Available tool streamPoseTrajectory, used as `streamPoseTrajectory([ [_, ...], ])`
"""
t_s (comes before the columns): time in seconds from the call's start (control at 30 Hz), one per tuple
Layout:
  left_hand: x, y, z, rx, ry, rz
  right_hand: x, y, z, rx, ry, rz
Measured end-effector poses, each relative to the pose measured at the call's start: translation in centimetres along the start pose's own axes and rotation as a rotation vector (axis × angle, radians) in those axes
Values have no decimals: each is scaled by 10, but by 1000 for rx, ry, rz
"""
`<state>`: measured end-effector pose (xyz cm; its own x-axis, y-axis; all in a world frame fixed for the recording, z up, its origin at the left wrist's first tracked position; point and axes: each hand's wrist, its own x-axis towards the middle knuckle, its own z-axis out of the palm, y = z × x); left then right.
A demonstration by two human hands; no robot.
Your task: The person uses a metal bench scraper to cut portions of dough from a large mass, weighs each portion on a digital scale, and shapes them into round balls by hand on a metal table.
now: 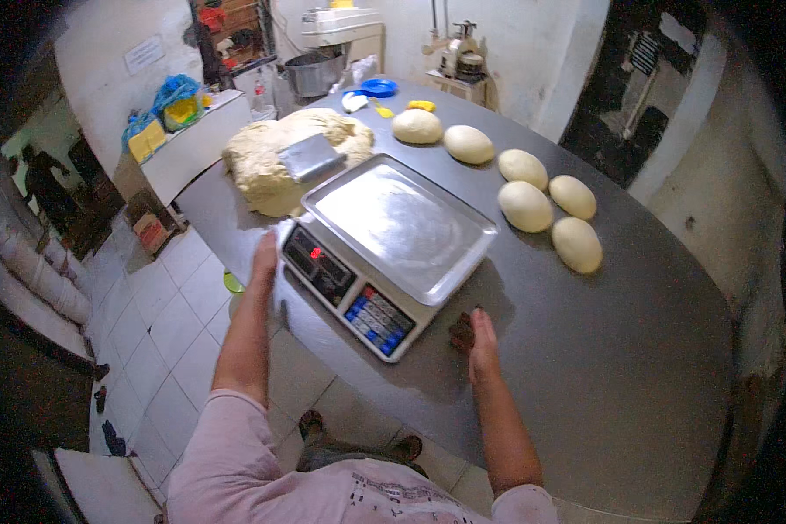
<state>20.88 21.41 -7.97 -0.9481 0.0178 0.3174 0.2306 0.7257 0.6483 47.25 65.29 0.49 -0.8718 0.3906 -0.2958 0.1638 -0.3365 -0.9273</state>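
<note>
A digital scale (349, 297) with a bare, shiny metal pan (402, 223) stands on the grey metal table (603, 367). Its red display is lit. My left hand (266, 255) is beside the scale's left corner, seen edge-on with its fingers stretched out; whether it touches the scale I cannot tell. To the right of the scale's near corner, my right hand (482, 342) is held with its fingers straight and nothing in it, its dark reflection beside it. A big mass of dough (258, 170) lies behind the scale, with a flat metal scraper (311, 157) on top.
Several smooth dough balls (525, 206) sit at the back right of the table. At its far end are a blue dish (378, 87) and a yellow item (421, 106). A mixer (341, 44) stands behind; a white counter (192, 144) with bags is at the left.
</note>
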Motion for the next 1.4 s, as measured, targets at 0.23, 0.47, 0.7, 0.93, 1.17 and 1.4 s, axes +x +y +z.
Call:
streamPoseTrajectory([
  [0.23,-51,107,-23,-160,-259,-42,-8,-6,63,233,36,-106],
  [0.47,-96,107,-88,-526,-680,7,20,-15,-2,-666,801,-739],
  [0.7,-45,25,-177,-602,-393,-245,17,-122,242,-791,212,-883],
  [0.93,54,-32,-219,-677,-148,-287,205,-98,353,-1009,-242,-75],
  [1.17,157,-130,-261,-541,79,-413,302,-43,393,-812,-305,77],
  [1.4,301,-191,-219,-338,24,-425,294,-57,394,-878,-20,-112],
])
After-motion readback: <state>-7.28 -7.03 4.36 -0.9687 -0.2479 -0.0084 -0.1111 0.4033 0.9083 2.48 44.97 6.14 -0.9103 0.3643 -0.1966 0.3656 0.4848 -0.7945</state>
